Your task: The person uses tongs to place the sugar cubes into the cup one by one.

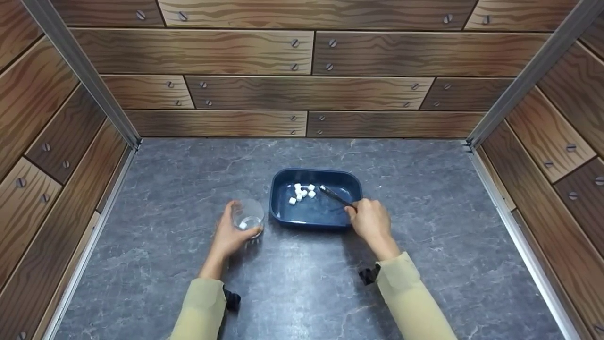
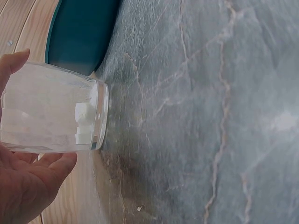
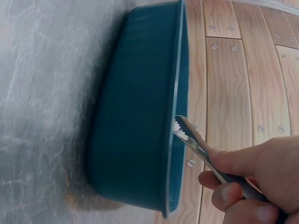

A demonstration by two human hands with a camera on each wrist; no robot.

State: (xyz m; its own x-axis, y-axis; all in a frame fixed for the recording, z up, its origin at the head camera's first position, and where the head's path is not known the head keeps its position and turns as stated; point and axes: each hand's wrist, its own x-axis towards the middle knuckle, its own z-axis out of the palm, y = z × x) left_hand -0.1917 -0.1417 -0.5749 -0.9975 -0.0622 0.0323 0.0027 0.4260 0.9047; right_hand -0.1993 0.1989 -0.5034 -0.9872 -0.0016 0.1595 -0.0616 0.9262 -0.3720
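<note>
My left hand (image 1: 232, 232) grips a clear glass (image 1: 248, 210), thumb and fingers on opposite sides. White cubes (image 2: 84, 122) lie at the bottom of the glass in the left wrist view. To its right stands a dark blue rectangular dish (image 1: 315, 223), with several white cubes (image 1: 298, 192) grouped in its left half. My right hand (image 1: 371, 219) pinches metal tongs (image 3: 198, 148) over the dish's right rim. A white cube (image 1: 322, 188) sits at the tongs' serrated tips, mostly hidden by the rim in the right wrist view.
Grey marbled tabletop (image 1: 302, 283) lies under the glass and dish. Wood-patterned panels (image 1: 302, 52) stand at the back and both sides, with metal strips (image 1: 85, 71) along the corners. A dark wrist strap (image 1: 369, 275) sits at the right cuff.
</note>
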